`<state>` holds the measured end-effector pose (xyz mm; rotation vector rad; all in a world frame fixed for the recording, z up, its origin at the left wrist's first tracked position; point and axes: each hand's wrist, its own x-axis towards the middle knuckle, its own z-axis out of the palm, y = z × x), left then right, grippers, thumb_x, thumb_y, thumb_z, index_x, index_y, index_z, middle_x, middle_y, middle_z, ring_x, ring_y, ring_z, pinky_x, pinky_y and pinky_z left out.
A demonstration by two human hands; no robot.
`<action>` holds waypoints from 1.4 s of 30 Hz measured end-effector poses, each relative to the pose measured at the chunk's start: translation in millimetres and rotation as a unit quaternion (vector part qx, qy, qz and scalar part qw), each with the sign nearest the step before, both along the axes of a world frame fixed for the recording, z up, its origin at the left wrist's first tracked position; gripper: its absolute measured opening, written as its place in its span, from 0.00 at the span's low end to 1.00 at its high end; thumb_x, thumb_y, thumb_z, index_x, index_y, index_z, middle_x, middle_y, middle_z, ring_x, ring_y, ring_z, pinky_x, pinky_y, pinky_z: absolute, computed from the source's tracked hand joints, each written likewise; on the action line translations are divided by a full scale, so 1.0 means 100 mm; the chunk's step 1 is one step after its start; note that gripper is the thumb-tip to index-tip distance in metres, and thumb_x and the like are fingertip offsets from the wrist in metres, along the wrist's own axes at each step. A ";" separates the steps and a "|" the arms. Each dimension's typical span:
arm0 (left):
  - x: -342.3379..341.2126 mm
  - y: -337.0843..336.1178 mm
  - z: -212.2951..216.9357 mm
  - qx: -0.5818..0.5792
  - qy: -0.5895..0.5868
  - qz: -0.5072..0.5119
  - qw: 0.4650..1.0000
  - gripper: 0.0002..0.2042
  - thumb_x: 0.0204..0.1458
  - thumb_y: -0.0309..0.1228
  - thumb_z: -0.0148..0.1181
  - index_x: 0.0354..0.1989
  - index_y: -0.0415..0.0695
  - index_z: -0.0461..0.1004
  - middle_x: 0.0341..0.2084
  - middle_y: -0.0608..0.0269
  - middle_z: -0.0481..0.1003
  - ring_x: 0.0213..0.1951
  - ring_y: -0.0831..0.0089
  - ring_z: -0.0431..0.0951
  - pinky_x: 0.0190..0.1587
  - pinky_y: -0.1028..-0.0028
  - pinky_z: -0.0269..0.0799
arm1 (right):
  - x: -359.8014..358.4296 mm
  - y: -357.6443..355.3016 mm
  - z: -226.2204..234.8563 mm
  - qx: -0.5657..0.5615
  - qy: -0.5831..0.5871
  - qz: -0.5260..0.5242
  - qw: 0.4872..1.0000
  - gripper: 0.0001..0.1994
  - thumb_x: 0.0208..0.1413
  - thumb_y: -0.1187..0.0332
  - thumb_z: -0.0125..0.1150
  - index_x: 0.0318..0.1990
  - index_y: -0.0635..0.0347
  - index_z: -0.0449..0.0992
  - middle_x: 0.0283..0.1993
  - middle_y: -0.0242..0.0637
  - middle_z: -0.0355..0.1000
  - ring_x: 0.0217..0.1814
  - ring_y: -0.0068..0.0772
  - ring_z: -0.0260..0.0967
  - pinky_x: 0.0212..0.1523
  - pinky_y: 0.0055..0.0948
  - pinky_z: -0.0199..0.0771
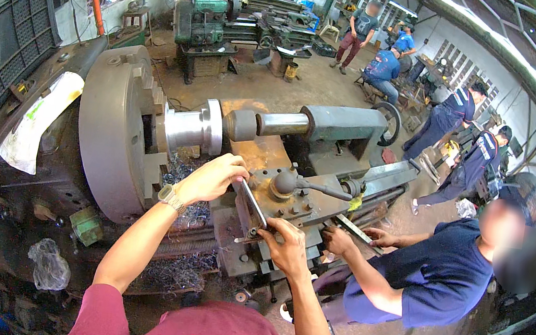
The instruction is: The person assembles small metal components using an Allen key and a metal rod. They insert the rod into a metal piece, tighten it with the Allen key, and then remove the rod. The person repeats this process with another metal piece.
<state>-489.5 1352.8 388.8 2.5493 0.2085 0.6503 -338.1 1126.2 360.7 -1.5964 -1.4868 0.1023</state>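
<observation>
A large lathe chuck (114, 131) grips a shiny turned metal workpiece (194, 129), whose right end meets the tailstock centre (241, 125). Between my two hands, beside the tool post (285, 184), runs a slim flat metal bar (254, 203). My left hand (221, 176), a watch on its wrist, has its fingers closed at the bar's far end. The near end lies at the closed fingers of my right hand (284, 243). Close to that hand, a small metal tool (247, 239) sticks out from the tool post side.
At my right stands a person in a dark blue shirt (428, 275), holding a long metal piece (359, 232) beside the carriage. Metal shavings (173, 271) lie under the workpiece. A paper sheet (39, 123) rests on the headstock. Other lathes (241, 25) and several people are farther back.
</observation>
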 end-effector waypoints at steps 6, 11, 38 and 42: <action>0.17 0.00 -0.10 0.014 -0.045 -0.026 0.999 0.08 0.56 0.23 0.56 0.42 0.39 0.77 0.44 0.53 0.74 0.53 0.52 0.73 0.57 0.60 0.69 | -0.06 -0.01 -0.11 0.004 0.023 -0.030 0.999 0.12 0.51 0.72 0.73 0.41 0.67 0.80 0.38 0.46 0.79 0.40 0.46 0.79 0.43 0.37 0.76; 0.12 -0.03 -0.14 0.044 0.007 -0.003 0.999 0.08 0.58 0.23 0.57 0.45 0.39 0.76 0.49 0.51 0.74 0.57 0.52 0.72 0.61 0.60 0.68 | -0.06 -0.01 -0.14 0.019 0.036 -0.018 0.999 0.11 0.51 0.71 0.72 0.40 0.66 0.80 0.40 0.46 0.78 0.41 0.50 0.77 0.44 0.38 0.76; -0.73 -1.92 0.04 -0.105 0.189 0.237 0.947 0.12 0.68 0.35 0.48 0.35 0.39 0.70 0.19 0.44 0.76 0.22 0.45 0.78 0.27 0.52 0.73 | 0.07 -0.04 -0.13 -0.002 0.074 0.074 0.995 0.12 0.57 0.73 0.66 0.48 0.62 0.78 0.42 0.46 0.75 0.45 0.53 0.74 0.46 0.43 0.74; -0.47 -2.33 -0.15 -0.786 -0.019 0.057 0.616 0.12 0.73 0.44 0.40 0.45 0.48 0.61 0.19 0.65 0.63 0.15 0.72 0.62 0.21 0.66 0.68 | 0.08 -0.03 -0.12 -0.013 0.078 0.090 0.993 0.13 0.54 0.79 0.62 0.48 0.62 0.78 0.43 0.46 0.75 0.48 0.55 0.73 0.48 0.44 0.74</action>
